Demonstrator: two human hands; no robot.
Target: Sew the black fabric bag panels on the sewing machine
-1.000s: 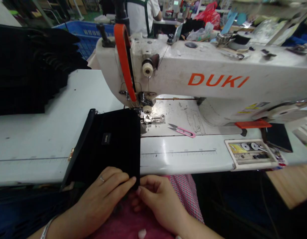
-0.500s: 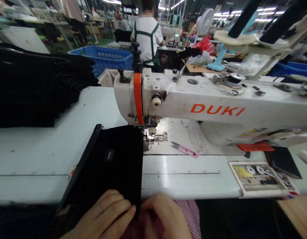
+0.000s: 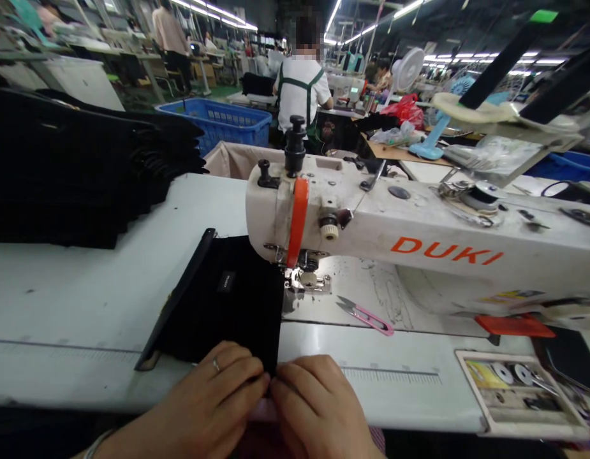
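Note:
A black fabric pouch (image 3: 228, 306) with a small label lies flat on the white table, its right edge under the presser foot (image 3: 307, 280) of the white DUKI sewing machine (image 3: 419, 236). My left hand (image 3: 213, 401), with a ring, presses on the pouch's near edge, fingers together. My right hand (image 3: 318, 408) meets it at the pouch's near right corner, fingers curled and pinching the fabric edge.
Pink thread snips (image 3: 366, 313) lie on the machine bed to the right. A tray of bobbins (image 3: 519, 392) sits at the near right. A stack of black fabric pieces (image 3: 74, 172) fills the left. A blue crate (image 3: 222, 121) and a person in white stand behind.
My head has lifted, so the view shows more of the room. Both hands have moved up onto the table edge, still holding the pouch's near corner.

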